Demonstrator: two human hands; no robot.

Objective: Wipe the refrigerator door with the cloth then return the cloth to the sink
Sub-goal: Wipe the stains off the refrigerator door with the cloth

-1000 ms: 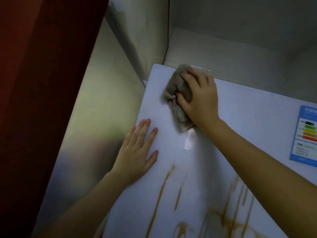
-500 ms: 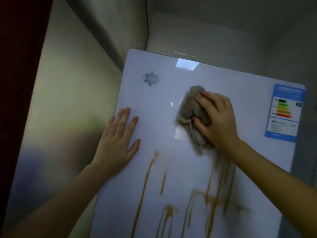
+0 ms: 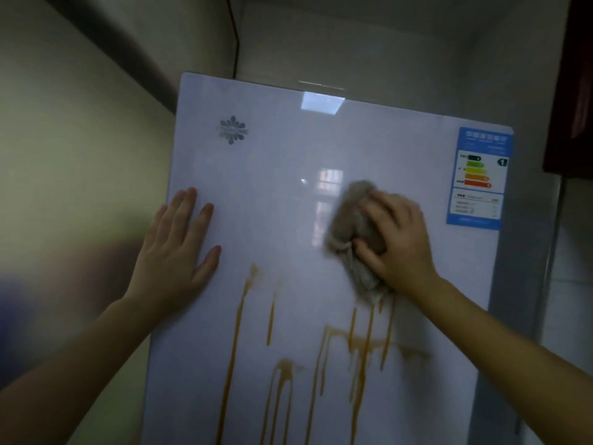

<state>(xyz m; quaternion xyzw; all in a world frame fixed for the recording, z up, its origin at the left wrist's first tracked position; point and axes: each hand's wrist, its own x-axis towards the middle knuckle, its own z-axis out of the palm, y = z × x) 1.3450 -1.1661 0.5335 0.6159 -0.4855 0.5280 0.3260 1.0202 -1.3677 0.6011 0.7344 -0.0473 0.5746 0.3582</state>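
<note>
While right hand (image 3: 396, 239) clenches cloth (image 3: 353, 226) on refrigerator door (image 3: 272, 194) (left hand (image 3: 178, 248) flat, released), wiping underway; next stroke should descend onto brown drips (image 3: 356, 348).

Dim room: a pale wall (image 3: 73, 149) at nine o'clock, a dark red cabinet (image 3: 574, 91) (glossy) at two o'clock.
</note>
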